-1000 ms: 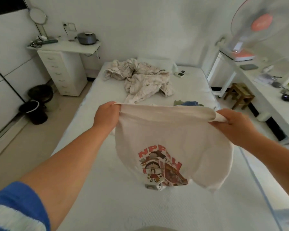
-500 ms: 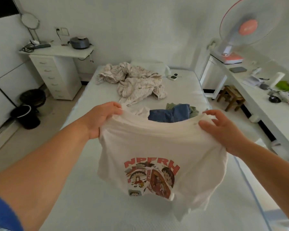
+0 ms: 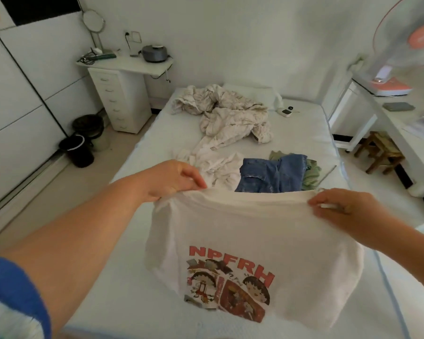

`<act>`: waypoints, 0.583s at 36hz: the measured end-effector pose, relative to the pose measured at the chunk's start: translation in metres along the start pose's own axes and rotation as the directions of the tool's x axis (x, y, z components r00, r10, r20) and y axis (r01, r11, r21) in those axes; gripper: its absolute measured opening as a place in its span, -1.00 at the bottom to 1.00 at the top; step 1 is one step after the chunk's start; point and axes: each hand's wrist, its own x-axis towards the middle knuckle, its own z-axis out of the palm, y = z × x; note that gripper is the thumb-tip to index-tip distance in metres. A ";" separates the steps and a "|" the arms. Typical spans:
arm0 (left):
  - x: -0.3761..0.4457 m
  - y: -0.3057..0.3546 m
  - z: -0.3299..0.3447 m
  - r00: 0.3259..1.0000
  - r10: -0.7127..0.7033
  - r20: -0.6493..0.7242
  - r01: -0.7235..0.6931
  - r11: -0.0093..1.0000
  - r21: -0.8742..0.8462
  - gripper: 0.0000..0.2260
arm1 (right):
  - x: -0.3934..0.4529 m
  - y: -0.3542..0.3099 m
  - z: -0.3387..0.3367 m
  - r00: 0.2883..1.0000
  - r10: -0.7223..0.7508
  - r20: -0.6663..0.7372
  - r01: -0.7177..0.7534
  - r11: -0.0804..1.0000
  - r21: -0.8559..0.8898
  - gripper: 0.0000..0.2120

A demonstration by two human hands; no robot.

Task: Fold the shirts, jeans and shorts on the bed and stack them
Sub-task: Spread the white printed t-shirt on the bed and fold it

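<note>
Head view: both hands, left [image 3: 171, 179] and right [image 3: 345, 209], pinch the white shirt [image 3: 255, 241] hanging between them.

white red-printed shirt [image 3: 255, 223], blue jeans [image 3: 272, 176]

A rumpled blanket [image 3: 227, 118] is being left heaped at the head of the bed. A grey cooker [image 3: 155, 53] and round mirror [image 3: 93, 21] are being carried by the drawer table [image 3: 123, 94]; a fan [image 3: 406, 45] is being kept at right.
</note>
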 end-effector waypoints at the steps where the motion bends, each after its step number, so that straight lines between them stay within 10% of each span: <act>1: -0.002 0.000 0.001 1.000 -0.008 0.027 0.008 1.000 -0.013 -0.86 | 0.001 0.002 0.000 0.999 0.017 0.037 -0.017 1.000 0.001 -0.70; 10: -0.016 0.005 0.010 0.978 -0.003 0.210 -0.054 0.963 0.264 -0.87 | 0.009 0.009 -0.007 0.985 -0.010 0.170 0.022 0.997 -0.071 -0.61; 21: -0.020 0.003 0.024 0.980 0.175 0.097 -0.197 0.925 0.325 -0.83 | 0.008 0.012 -0.005 0.988 -0.110 -0.110 0.119 0.989 0.084 -0.52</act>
